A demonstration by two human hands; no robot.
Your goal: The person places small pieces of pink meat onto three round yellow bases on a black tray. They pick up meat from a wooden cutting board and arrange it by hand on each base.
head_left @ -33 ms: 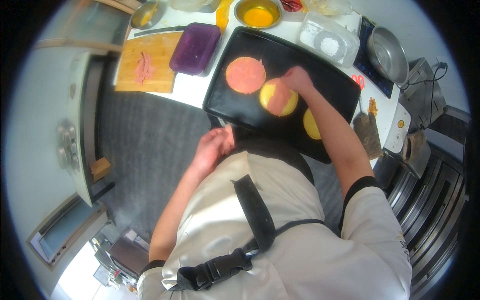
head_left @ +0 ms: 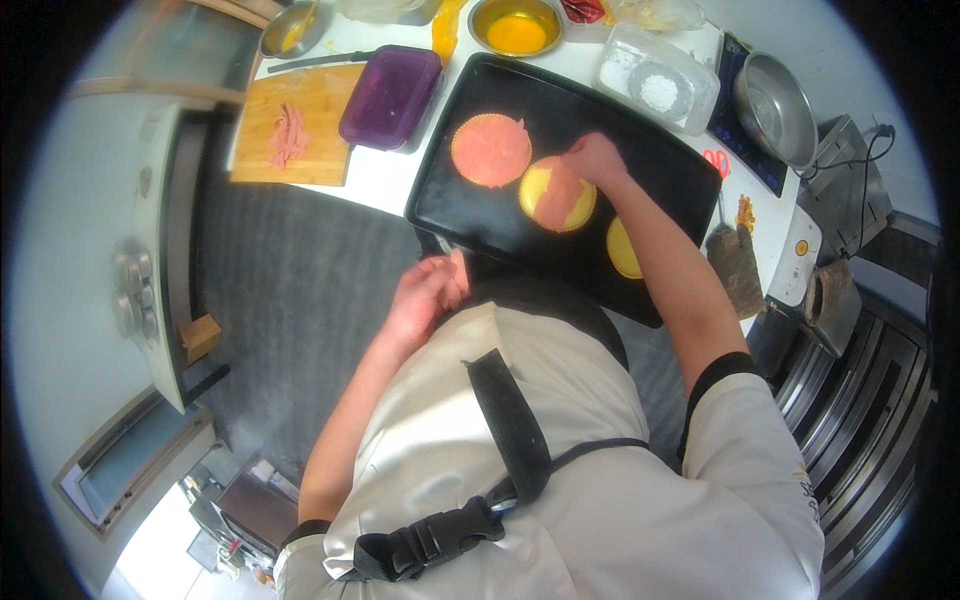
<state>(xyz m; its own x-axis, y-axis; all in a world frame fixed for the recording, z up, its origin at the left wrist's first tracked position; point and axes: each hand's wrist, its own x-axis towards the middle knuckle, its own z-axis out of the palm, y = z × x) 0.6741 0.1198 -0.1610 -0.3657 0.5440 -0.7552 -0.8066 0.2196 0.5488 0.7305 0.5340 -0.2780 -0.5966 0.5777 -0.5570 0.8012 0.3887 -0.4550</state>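
On a black baking tray (head_left: pixel 450 200) lie three yellow tart shells with crimped rims. Thin pink ham slices (head_left: pixel 490 150) cover the far left shell. A strip of ham (head_left: pixel 558 200) lies across the middle tart shell (head_left: pixel 535 186), whose yellow base shows on both sides. My right hand (head_left: pixel 594 160) is closed at the far edge of that shell, its fingertips pressed together on the ham. The near right tart shell (head_left: pixel 622 250) is partly hidden under my right forearm. Off the tray's near edge, my left hand (head_left: pixel 428 292) is closed around a pale pink piece that looks like ham.
Left of the tray are a purple plastic container (head_left: pixel 392 98) and a wooden board (head_left: pixel 300 90) with more ham and a knife (head_left: pixel 318 61). Behind stands a metal bowl of yellow liquid (head_left: pixel 516 34). A clear tub with white powder (head_left: pixel 657 92) and a steel pan (head_left: pixel 776 110) stand right.
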